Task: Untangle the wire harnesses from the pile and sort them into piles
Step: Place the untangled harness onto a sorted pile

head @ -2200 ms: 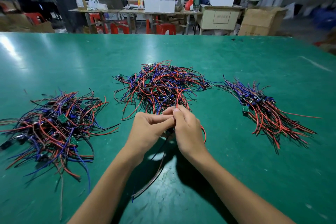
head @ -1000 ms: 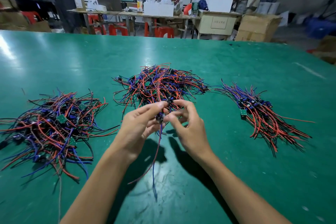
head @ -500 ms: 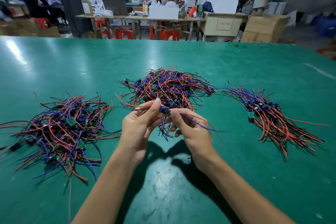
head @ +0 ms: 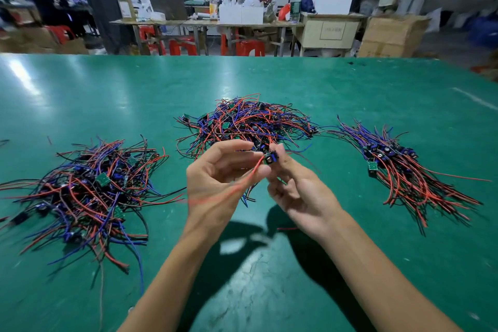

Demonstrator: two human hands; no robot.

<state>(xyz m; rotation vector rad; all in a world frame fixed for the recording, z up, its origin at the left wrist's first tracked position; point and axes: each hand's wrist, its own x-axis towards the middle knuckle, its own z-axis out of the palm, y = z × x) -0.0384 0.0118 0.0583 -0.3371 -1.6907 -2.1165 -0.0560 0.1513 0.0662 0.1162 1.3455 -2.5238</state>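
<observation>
Head camera, looking down on a green table point(head: 350, 94): two bare hands are raised just in front of a tangled pile of wires point(head: 245, 121) at the table's middle. The right hand point(head: 299, 188) pinches a small harness point(head: 270, 157) by its dark component between thumb and fingertips, the other fingers curled. From that component a red wire point(head: 229, 191) runs down and left, blurred, across the left hand point(head: 215, 183), whose fingers curl loosely toward the right hand's; whether they actually grip the wire cannot be told. To the left lies a loose, sprawling heap of wires point(head: 89, 191) in red, blue and black, with small green boards showing. To the right lies a tidier bundle point(head: 404, 170), its wires lined up alongside one another. Beyond the table, people stand at cluttered workbenches among red stools point(head: 248, 47) and cardboard boxes point(head: 390, 35).
</observation>
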